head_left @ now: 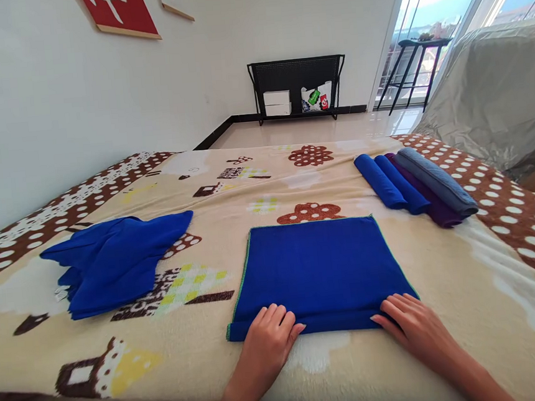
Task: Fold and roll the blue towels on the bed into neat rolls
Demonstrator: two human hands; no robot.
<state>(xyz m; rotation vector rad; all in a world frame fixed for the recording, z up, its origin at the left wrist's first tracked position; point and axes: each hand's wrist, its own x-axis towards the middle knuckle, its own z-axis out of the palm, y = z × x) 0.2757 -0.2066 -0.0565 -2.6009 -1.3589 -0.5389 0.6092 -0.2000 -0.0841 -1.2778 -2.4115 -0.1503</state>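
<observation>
A blue cloth (320, 264) with green stitched edges lies flat in front of me, its near edge turned over into a narrow roll. On the left part of that roll rests my left hand (273, 334), fingers curled over it and thumb against the near side. My right hand (406, 319) grips the right part of the same roll in a similar way. To the left lies a crumpled blue cloth (117, 257) with a small white tag. Rolled cloths sit side by side at the right: blue rolls (381, 181), a purple roll (441, 210) and a grey-blue roll (437, 179).
A patterned fleece blanket (244, 365) covers the surface under the cloths. Beyond it, a black metal rack (297, 73) with white boxes stands by the wall. A grey plastic-covered bulk (505, 86) and a dark stool (418, 69) are at the far right.
</observation>
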